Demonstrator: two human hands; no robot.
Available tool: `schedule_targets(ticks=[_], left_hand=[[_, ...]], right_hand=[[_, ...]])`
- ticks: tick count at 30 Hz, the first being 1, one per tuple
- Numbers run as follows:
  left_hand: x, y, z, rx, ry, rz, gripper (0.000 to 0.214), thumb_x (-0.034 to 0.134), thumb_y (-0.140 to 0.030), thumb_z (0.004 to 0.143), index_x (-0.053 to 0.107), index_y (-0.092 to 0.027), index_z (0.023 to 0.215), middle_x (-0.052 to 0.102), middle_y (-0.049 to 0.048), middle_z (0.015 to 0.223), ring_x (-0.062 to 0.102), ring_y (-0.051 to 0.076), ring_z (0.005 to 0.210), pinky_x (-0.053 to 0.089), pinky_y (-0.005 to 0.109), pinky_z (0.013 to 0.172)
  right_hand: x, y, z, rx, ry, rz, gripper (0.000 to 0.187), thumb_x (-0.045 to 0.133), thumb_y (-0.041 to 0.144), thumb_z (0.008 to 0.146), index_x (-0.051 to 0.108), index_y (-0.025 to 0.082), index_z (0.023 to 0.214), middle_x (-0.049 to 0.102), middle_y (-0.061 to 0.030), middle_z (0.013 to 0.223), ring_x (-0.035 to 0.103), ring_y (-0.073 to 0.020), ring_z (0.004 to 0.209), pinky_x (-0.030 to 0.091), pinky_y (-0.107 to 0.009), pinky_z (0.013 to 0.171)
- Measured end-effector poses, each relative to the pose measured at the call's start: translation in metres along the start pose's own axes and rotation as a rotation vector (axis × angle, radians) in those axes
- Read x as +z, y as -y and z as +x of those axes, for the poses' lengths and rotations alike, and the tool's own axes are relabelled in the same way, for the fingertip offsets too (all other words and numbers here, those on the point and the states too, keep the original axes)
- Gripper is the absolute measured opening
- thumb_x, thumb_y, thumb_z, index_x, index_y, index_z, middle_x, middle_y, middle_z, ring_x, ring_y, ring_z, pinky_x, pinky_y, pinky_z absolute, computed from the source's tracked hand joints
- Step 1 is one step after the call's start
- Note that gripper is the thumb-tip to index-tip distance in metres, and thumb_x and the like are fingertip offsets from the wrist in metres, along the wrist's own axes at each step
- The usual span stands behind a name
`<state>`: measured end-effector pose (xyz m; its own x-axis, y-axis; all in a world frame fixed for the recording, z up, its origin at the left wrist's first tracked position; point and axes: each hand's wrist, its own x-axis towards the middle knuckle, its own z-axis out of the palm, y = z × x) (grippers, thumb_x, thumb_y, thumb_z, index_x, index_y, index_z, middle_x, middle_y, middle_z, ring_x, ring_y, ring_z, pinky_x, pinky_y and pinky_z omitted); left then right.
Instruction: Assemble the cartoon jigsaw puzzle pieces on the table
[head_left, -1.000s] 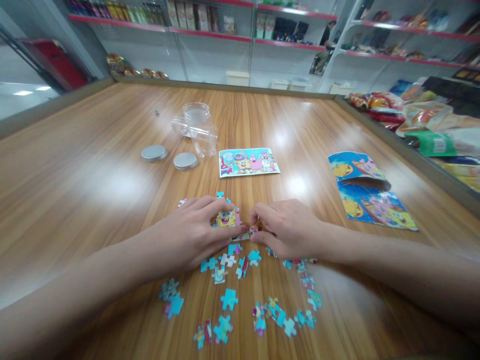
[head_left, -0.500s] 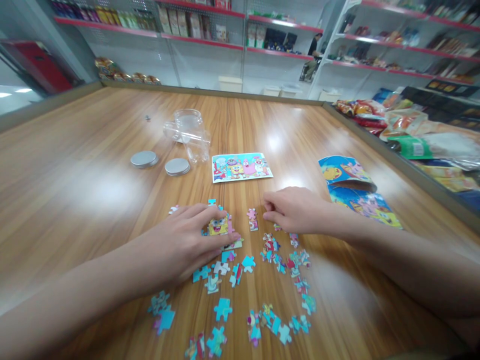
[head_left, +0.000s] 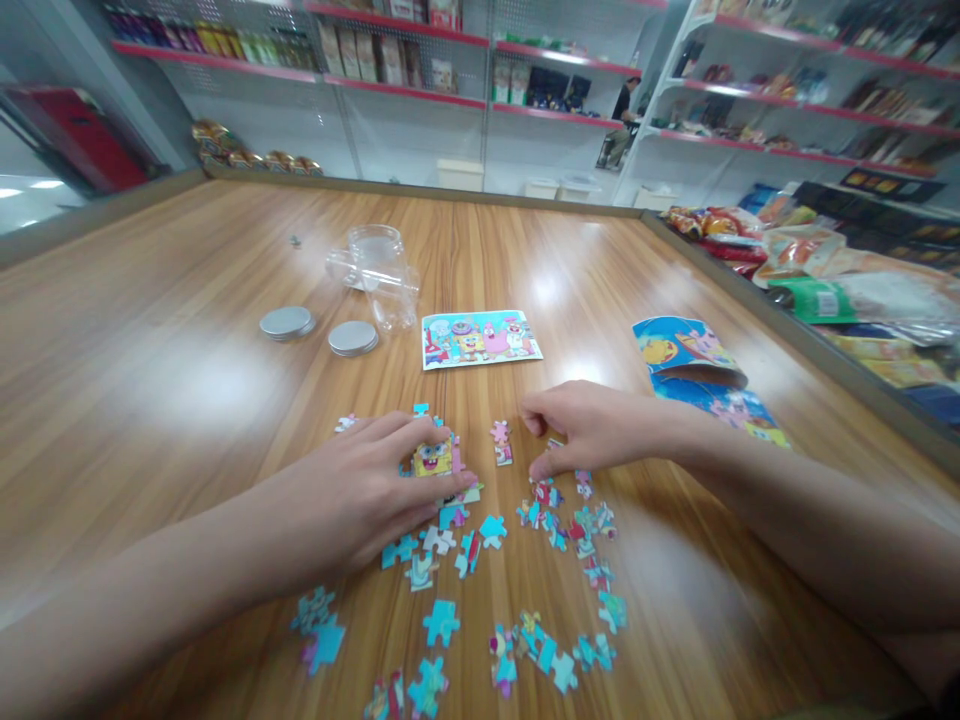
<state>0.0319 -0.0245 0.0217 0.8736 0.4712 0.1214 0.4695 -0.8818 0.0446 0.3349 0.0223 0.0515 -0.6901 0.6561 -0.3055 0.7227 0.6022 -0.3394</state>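
Note:
My left hand [head_left: 379, 465] lies with outstretched fingers over a partly joined jigsaw puzzle [head_left: 433, 456], a yellow cartoon face showing between thumb and forefinger. Part of that section is hidden under the hand. To the right, my right hand [head_left: 581, 430] hovers low over loose pieces, thumb and bent forefinger apart, nothing visible between them. Its thumb tip is close to a red and white puzzle piece [head_left: 547, 492]. Two pink puzzle pieces [head_left: 501, 442] lie between the hands. Nearer to me are several scattered pieces, among them a plain blue puzzle piece [head_left: 441, 622].
Beyond the hands lies a picture card [head_left: 481, 340] of cartoon figures. Clear plastic jars [head_left: 382, 280] and silver lids [head_left: 353, 338] are at the back left. A curled blue printed sleeve [head_left: 694, 350] is on the right. Snack bags [head_left: 810, 250] lie past the table's right edge.
My right thumb has moved away from the forefinger and down toward the pieces, so the hand has spread. My left hand stays on the joined section. The view has shifted slightly.

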Motion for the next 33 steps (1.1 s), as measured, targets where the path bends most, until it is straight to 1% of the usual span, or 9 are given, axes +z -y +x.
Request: schedule_targets(ticks=[5, 9, 12, 14, 17, 19, 23, 28, 33], left_hand=[[0.001, 0.0, -0.001, -0.007, 0.001, 0.006, 0.036, 0.044, -0.033, 0.106, 0.059, -0.04, 0.138, 0.057, 0.0129, 0.129, 0.062, 0.032, 0.112, 0.058, 0.051, 0.086], [-0.005, 0.006, -0.003, 0.017, -0.014, -0.014, 0.036, 0.048, -0.031, 0.105, 0.059, -0.036, 0.138, 0.059, 0.0114, 0.131, 0.064, 0.028, 0.109, 0.056, 0.045, 0.088], [-0.012, 0.018, -0.007, -0.015, -0.136, 0.003, 0.036, 0.049, -0.023, 0.104, 0.06, -0.029, 0.138, 0.061, 0.0112, 0.132, 0.064, 0.026, 0.111, 0.054, 0.039, 0.088], [-0.016, 0.027, -0.009, -0.087, -0.182, 0.017, 0.029, 0.05, -0.023, 0.104, 0.066, -0.025, 0.128, 0.066, 0.0092, 0.12, 0.065, 0.022, 0.102, 0.052, 0.034, 0.083], [-0.02, 0.039, -0.013, -0.234, -0.113, 0.091, 0.025, 0.049, -0.021, 0.103, 0.073, -0.02, 0.112, 0.069, 0.008, 0.103, 0.065, 0.021, 0.094, 0.051, 0.034, 0.081], [-0.023, 0.045, -0.015, -0.326, -0.014, 0.174, 0.027, 0.047, -0.018, 0.102, 0.074, -0.017, 0.105, 0.069, 0.0095, 0.099, 0.065, 0.023, 0.095, 0.05, 0.036, 0.082], [-0.031, 0.051, -0.019, -0.502, 0.176, 0.194, 0.025, 0.052, -0.025, 0.101, 0.075, -0.017, 0.097, 0.07, 0.0089, 0.094, 0.067, 0.023, 0.09, 0.049, 0.036, 0.079], [-0.037, 0.045, -0.018, -0.539, 0.216, 0.165, 0.024, 0.059, -0.038, 0.1, 0.069, -0.017, 0.094, 0.07, 0.007, 0.093, 0.068, 0.023, 0.087, 0.048, 0.032, 0.071], [-0.035, 0.043, -0.019, -0.539, 0.22, 0.147, 0.012, 0.058, -0.028, 0.099, 0.063, -0.018, 0.095, 0.068, 0.0059, 0.094, 0.067, 0.021, 0.085, 0.045, 0.03, 0.068]], right_hand=[[0.003, -0.001, 0.002, 0.032, -0.021, -0.017, 0.052, 0.071, 0.069, 0.08, 0.058, 0.021, 0.093, 0.065, -0.0008, 0.081, 0.051, -0.0144, 0.065, 0.027, -0.026, 0.058], [0.005, 0.0, 0.002, 0.045, -0.034, -0.034, 0.049, 0.066, 0.069, 0.084, 0.058, 0.021, 0.09, 0.066, -0.0014, 0.08, 0.051, -0.0147, 0.065, 0.026, -0.026, 0.057], [0.006, 0.0, 0.002, 0.058, -0.052, -0.032, 0.039, 0.062, 0.06, 0.091, 0.058, 0.022, 0.087, 0.064, -0.0001, 0.075, 0.05, -0.0145, 0.063, 0.025, -0.027, 0.057], [0.008, 0.0, 0.002, 0.059, -0.063, -0.027, 0.034, 0.059, 0.054, 0.094, 0.058, 0.022, 0.086, 0.064, -0.0001, 0.074, 0.051, -0.0143, 0.063, 0.025, -0.027, 0.056], [0.013, 0.001, 0.004, 0.093, -0.114, -0.065, 0.038, 0.058, 0.058, 0.094, 0.056, 0.021, 0.082, 0.062, -0.0007, 0.07, 0.05, -0.0147, 0.06, 0.023, -0.027, 0.055], [0.017, 0.0, 0.005, 0.111, -0.16, -0.106, 0.042, 0.058, 0.062, 0.092, 0.054, 0.022, 0.08, 0.061, -0.0013, 0.07, 0.051, -0.0157, 0.06, 0.023, -0.027, 0.055], [0.022, -0.003, 0.005, 0.074, -0.183, -0.13, 0.043, 0.057, 0.063, 0.093, 0.053, 0.022, 0.079, 0.06, -0.0017, 0.069, 0.051, -0.0162, 0.059, 0.025, -0.028, 0.056], [0.025, -0.007, 0.006, 0.071, -0.199, -0.159, 0.044, 0.054, 0.064, 0.094, 0.052, 0.023, 0.079, 0.059, -0.0017, 0.067, 0.051, -0.0174, 0.06, 0.025, -0.029, 0.057], [0.027, -0.01, 0.005, 0.05, -0.209, -0.169, 0.045, 0.054, 0.065, 0.094, 0.051, 0.022, 0.079, 0.058, -0.0018, 0.067, 0.05, -0.017, 0.059, 0.026, -0.029, 0.057]])
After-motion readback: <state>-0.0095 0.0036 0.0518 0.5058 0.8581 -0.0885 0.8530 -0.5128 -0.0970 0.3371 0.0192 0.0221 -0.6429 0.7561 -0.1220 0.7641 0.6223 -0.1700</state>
